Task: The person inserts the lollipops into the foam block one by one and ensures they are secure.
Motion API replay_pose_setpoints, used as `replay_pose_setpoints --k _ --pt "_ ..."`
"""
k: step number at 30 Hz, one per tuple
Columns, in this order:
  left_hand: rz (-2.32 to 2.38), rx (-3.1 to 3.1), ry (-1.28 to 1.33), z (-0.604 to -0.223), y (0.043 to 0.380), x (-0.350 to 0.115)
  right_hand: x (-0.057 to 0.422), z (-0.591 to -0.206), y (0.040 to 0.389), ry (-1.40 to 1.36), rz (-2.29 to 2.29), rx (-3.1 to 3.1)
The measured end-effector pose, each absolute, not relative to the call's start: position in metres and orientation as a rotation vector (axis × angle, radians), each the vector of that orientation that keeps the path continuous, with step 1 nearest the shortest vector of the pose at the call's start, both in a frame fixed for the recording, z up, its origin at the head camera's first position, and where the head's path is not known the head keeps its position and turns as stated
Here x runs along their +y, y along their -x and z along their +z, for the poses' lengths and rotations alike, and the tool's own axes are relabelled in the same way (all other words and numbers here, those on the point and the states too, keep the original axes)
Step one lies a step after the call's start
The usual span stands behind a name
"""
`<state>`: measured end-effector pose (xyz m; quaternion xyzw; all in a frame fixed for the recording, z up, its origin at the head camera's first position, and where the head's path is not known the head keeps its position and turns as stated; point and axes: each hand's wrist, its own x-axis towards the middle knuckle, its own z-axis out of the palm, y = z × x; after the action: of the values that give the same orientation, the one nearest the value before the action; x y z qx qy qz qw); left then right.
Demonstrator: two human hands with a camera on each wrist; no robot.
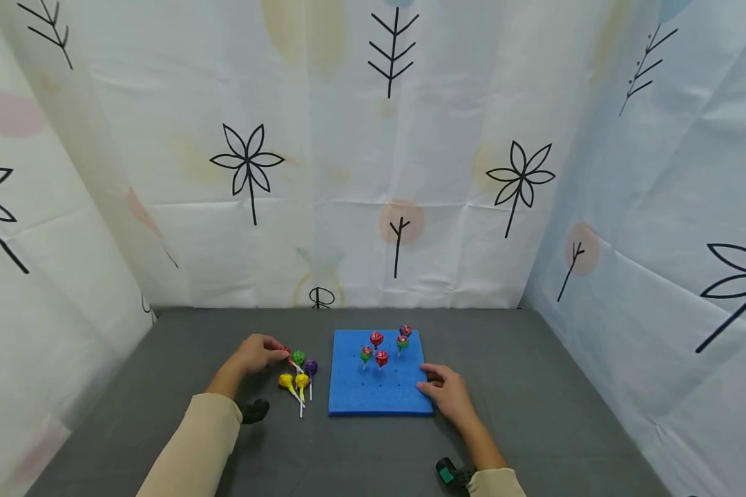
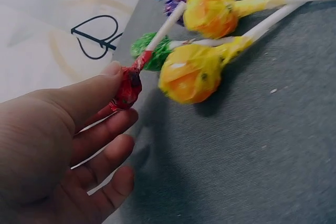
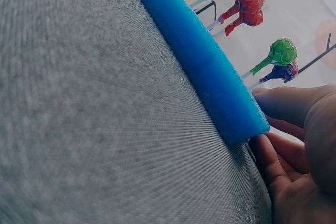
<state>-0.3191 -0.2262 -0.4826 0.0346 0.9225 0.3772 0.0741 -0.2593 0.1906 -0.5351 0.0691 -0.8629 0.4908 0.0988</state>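
Observation:
Thumb and fingers of my left hand (image 1: 255,355) pinch a red-wrapped lollipop (image 2: 128,85) by its head, with its white stick pointing up and away in the left wrist view. Close by on the table lie two yellow lollipops (image 2: 191,74), a green lollipop (image 2: 152,51) and a purple lollipop (image 1: 311,367). A blue foam board (image 1: 354,393) lies to the right of them. Several lollipops stand upright in it, among them a red one (image 1: 382,357) and a green-and-red one (image 1: 365,353). My right hand (image 1: 450,393) grips the board's right edge, thumb at the top and fingers against the side.
The grey table (image 1: 522,428) reaches back to a white patterned curtain (image 1: 323,248), which also hangs along the left and right sides. Small holes (image 1: 398,385) show in the front part of the board's top. Each wrist wears a dark camera band (image 1: 255,411).

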Motion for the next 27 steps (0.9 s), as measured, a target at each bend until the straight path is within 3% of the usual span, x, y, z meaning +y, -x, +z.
replay_pose_setpoints --k 15,27 --pt "1.326 2.776 -0.156 -0.459 0.330 -0.228 0.191 -0.535 0.260 -0.230 1.450 -2.556" --pt "1.552 2.666 -0.259 -0.448 0.338 -0.202 0.191 -0.535 0.260 -0.234 1.434 -2.563"
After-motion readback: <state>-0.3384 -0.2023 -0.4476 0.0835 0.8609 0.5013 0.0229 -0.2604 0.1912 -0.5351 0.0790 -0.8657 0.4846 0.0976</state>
